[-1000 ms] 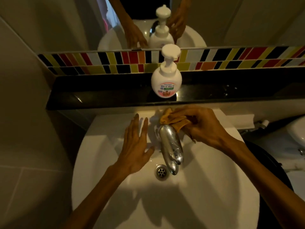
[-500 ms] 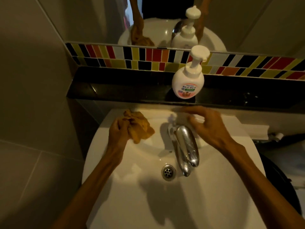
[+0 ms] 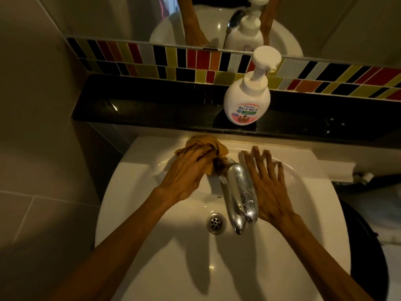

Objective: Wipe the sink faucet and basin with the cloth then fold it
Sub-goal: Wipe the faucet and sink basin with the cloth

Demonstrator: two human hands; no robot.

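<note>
A chrome faucet reaches out over the white basin, its spout ending above the drain. My left hand presses a crumpled orange cloth against the faucet's base on its left side, fingers closed over the fabric. My right hand lies flat on the basin just right of the faucet, fingers spread and holding nothing. Part of the cloth is hidden under my left hand.
A white pump soap bottle stands on the black ledge behind the sink. Above it run coloured tiles and a mirror. A grey wall closes the left side; a dark round object sits at right.
The cloth passed from my right hand to my left. My left hand then carried it from the basin's left rim in to the faucet base, while my right hand spread flat beside the faucet.
</note>
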